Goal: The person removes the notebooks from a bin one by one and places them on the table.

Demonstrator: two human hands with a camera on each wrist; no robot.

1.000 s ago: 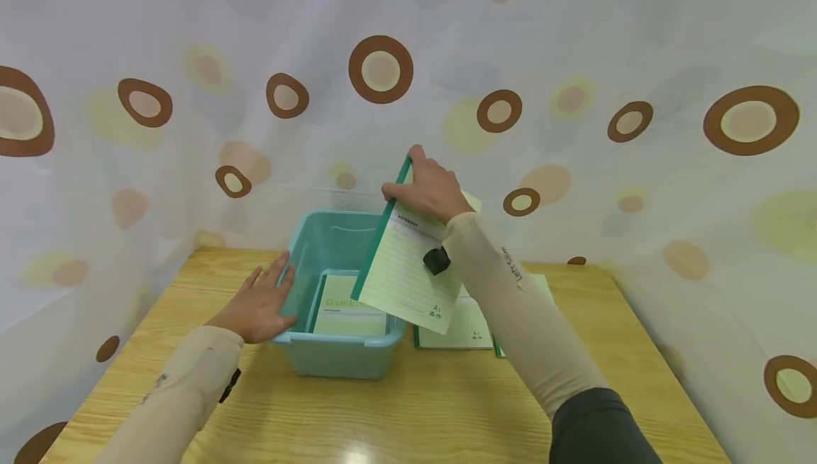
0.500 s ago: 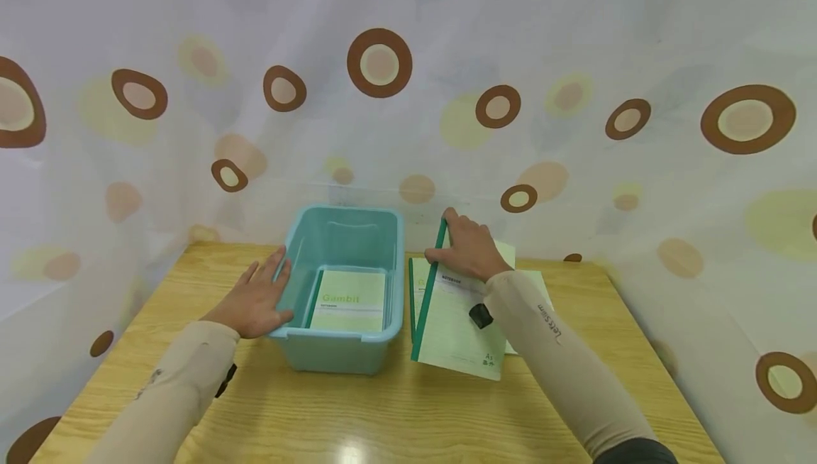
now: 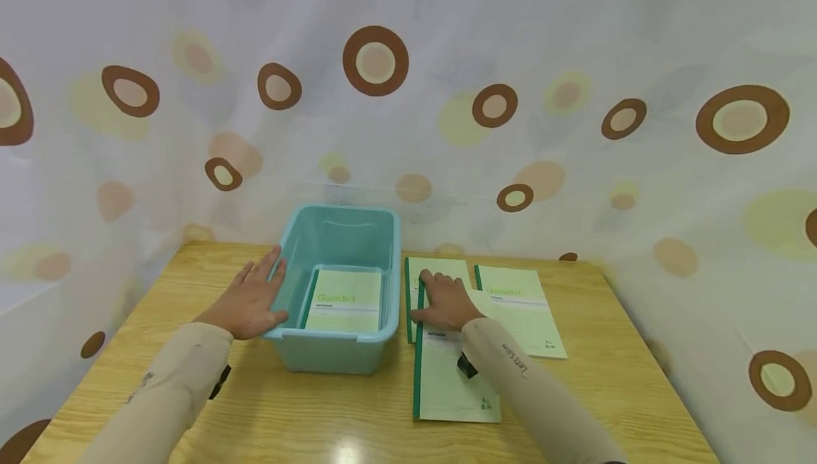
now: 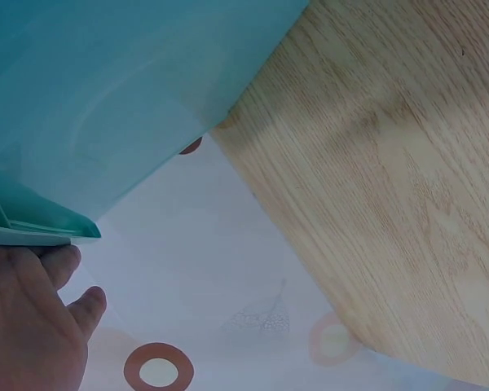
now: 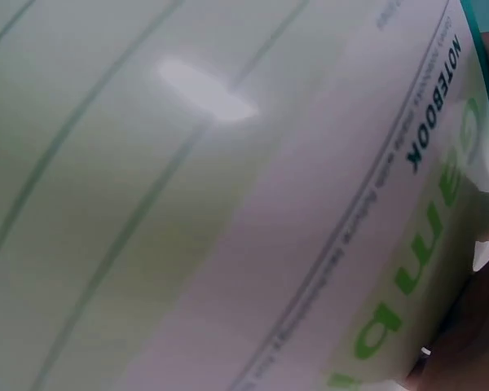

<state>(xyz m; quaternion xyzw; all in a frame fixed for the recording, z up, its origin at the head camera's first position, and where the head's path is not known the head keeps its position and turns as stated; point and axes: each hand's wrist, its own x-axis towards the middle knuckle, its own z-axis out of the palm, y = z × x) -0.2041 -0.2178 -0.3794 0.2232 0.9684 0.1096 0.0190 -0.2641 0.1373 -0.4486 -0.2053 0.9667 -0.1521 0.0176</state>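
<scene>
My left hand [image 3: 249, 304] lies with spread, straight fingers on the left rim of a light-blue plastic bin [image 3: 332, 354]. In the left wrist view, the fingers touch the outside of the bin wall [image 4: 130, 81]. A pale green notebook [image 3: 345, 308] with a dark green spine lies inside the bin. To the bin's right, my right hand [image 3: 449, 306] grips a similar notebook [image 3: 449, 393] near its top, by the spine side. That notebook's cover [image 5: 187, 204] bows in the right wrist view. It overlaps two more notebooks on the table.
One notebook [image 3: 440, 265] lies right beside the bin, partly covered by the hand and the held notebook. Another notebook [image 3: 523, 308] lies farther right, slightly turned. Behind the wooden table [image 3: 306, 414] hangs a white curtain [image 3: 421, 137] with brown and yellow spots.
The right hand has carried its notebook from over the bin's right edge rightward, then down and toward me, near the table. The left hand has stayed on the bin.
</scene>
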